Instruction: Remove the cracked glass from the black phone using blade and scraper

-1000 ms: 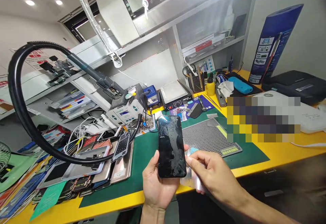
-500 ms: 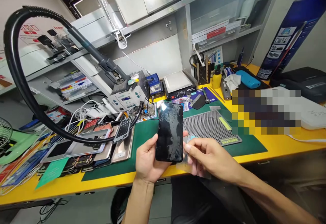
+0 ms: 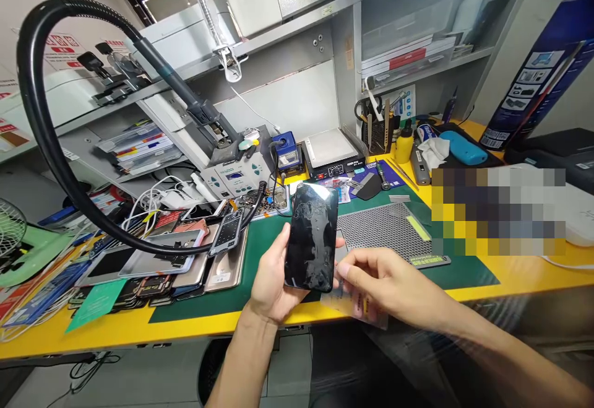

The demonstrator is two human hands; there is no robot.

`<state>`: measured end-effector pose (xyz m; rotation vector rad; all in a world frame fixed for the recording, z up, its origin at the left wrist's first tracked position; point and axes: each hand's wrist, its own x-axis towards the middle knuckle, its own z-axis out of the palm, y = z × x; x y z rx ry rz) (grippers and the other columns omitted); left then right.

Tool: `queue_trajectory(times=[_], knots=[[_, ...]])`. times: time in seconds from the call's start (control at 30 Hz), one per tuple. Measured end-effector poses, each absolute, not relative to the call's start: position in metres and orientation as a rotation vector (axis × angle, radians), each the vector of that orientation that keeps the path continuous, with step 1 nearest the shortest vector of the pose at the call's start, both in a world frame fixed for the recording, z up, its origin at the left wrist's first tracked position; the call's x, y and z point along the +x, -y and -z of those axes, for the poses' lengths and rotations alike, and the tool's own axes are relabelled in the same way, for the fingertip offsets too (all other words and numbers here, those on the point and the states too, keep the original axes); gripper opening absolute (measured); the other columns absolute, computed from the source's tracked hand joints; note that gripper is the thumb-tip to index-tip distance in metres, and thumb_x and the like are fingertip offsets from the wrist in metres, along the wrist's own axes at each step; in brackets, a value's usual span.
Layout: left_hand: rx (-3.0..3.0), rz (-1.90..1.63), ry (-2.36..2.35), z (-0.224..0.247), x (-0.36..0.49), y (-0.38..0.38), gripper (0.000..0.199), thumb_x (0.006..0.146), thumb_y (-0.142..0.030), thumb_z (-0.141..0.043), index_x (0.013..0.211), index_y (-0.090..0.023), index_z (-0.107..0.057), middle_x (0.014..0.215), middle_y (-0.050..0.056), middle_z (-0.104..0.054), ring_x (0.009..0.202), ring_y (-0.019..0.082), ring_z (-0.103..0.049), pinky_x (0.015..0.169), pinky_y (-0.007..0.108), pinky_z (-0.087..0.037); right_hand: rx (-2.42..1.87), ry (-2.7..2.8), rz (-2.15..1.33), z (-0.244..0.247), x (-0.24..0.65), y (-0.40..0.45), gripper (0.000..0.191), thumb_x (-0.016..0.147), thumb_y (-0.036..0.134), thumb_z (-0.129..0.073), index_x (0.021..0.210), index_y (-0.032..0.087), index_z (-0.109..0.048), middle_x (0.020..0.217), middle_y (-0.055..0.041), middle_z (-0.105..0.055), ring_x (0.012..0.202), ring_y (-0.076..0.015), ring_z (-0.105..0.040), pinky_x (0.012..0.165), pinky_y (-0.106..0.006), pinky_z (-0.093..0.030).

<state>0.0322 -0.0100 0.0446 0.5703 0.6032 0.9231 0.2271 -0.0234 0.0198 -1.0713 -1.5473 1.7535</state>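
Note:
A black smartphone (image 3: 310, 241) with smears across its glossy screen is held upright, screen towards me, in my left hand (image 3: 273, 278). The thumb lies along its left edge and the fingers wrap behind it. My right hand (image 3: 383, 281) is just right of the phone's lower edge, thumb and forefinger pinched on a clear plastic film (image 3: 338, 301) that hangs below the fingers. Other fingers of that hand show through the film. Beneath both hands is a green work mat (image 3: 264, 250), with a grey perforated pad (image 3: 385, 228) behind the right hand.
On the left are stacked phone parts (image 3: 185, 272) and a thick black hose (image 3: 34, 129) arching from a rework station (image 3: 239, 176). A flat heating plate (image 3: 331, 151), a yellow bottle (image 3: 404, 145) and a blue case (image 3: 466, 147) stand along the back. A blurred patch covers things at right.
The view has shifted slightly, so the bench appears further right. The phone is tilted a little differently, with its screen reflection moved. Both hands keep their holds.

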Motion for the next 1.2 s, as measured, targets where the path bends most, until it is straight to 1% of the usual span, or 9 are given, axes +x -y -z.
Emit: queue_trajectory(times=[0.1,0.23,0.3,0.37,0.47,0.67,0.83,1.03,1.2], knots=[[0.596,-0.926,-0.604,-0.048,0.032,0.004,0.064,0.104,-0.051,-0.028,0.125,-0.006,-0.067,0.119,0.021,-0.072,0.088,0.027,-0.074,0.073,0.039,-0.061,-1.082,1.561,-1.758,-0.026,0.228,0.013,0.033,0.091,0.047,-0.063,0.082,0.016,-0.062,0.058,0.0002,-0.062,0.05,-0.0115,-0.058,0.045,-0.019,-0.044],[0.625,-0.887,-0.613,-0.047,0.03,-0.005,0.06,0.104,-0.049,-0.032,0.125,-0.006,-0.067,0.118,0.021,-0.072,0.081,0.025,-0.074,0.064,0.033,-0.06,-1.088,1.68,-1.721,-0.03,0.227,-0.002,0.03,0.09,0.043,-0.063,0.082,0.014,-0.068,0.057,0.0003,-0.061,0.047,-0.0106,-0.055,0.043,-0.019,-0.045],[0.625,-0.854,-0.621,-0.046,0.028,-0.01,0.058,0.104,-0.048,-0.034,0.129,-0.007,-0.065,0.117,0.021,-0.072,0.088,0.027,-0.075,0.068,0.036,-0.061,-1.086,1.711,-1.73,-0.028,0.226,-0.008,0.031,0.09,0.043,-0.062,0.081,0.014,-0.069,0.057,0.0009,-0.06,0.043,-0.0099,-0.053,0.04,-0.019,-0.044],[0.619,-0.834,-0.622,-0.043,0.026,-0.013,0.056,0.104,-0.048,-0.035,0.132,-0.008,-0.063,0.117,0.02,-0.073,0.097,0.03,-0.074,0.078,0.042,-0.062,-1.095,1.697,-1.747,-0.026,0.225,-0.01,0.032,0.09,0.044,-0.062,0.078,0.015,-0.067,0.057,0.0008,-0.061,0.039,-0.0087,-0.05,0.037,-0.019,-0.043],[0.607,-0.831,-0.619,-0.04,0.025,-0.016,0.056,0.104,-0.048,-0.035,0.135,-0.01,-0.062,0.119,0.019,-0.073,0.104,0.032,-0.072,0.087,0.047,-0.06,-1.127,1.628,-1.767,-0.022,0.225,-0.01,0.034,0.09,0.046,-0.062,0.076,0.016,-0.068,0.055,0.0012,-0.061,0.039,-0.0084,-0.049,0.037,-0.018,-0.043],[0.583,-0.855,-0.615,-0.035,0.023,-0.014,0.057,0.104,-0.05,-0.034,0.134,-0.011,-0.063,0.123,0.018,-0.071,0.108,0.033,-0.071,0.09,0.048,-0.059,-1.151,1.519,-1.797,-0.018,0.223,-0.009,0.034,0.088,0.046,-0.066,0.071,0.017,-0.065,0.053,0.0019,-0.059,0.043,-0.0101,-0.053,0.041,-0.019,-0.044],[0.58,-0.858,-0.604,-0.036,0.025,-0.013,0.054,0.103,-0.048,-0.037,0.134,-0.012,-0.064,0.123,0.017,-0.072,0.11,0.034,-0.07,0.092,0.049,-0.059,-1.155,1.495,-1.823,-0.022,0.223,-0.01,0.032,0.087,0.043,-0.067,0.068,0.017,-0.065,0.052,0.0016,-0.061,0.041,-0.0088,-0.051,0.042,-0.02,-0.044],[0.627,-0.84,-0.639,-0.035,0.023,-0.013,0.057,0.102,-0.051,-0.038,0.134,-0.011,-0.063,0.123,0.017,-0.071,0.107,0.034,-0.071,0.089,0.047,-0.059,-1.13,1.503,-1.775,-0.024,0.225,-0.009,0.033,0.09,0.043,-0.065,0.073,0.015,-0.07,0.053,0.0002,-0.063,0.043,-0.0088,-0.053,0.047,-0.021,-0.045],[0.631,-0.838,-0.64,-0.033,0.022,-0.011,0.058,0.102,-0.053,-0.038,0.134,-0.012,-0.063,0.12,0.017,-0.073,0.103,0.032,-0.072,0.089,0.045,-0.059,-1.118,1.476,-1.852,-0.026,0.225,-0.009,0.033,0.089,0.042,-0.067,0.075,0.013,-0.072,0.054,-0.0003,-0.063,0.046,-0.0094,-0.054,0.046,-0.019,-0.046]])
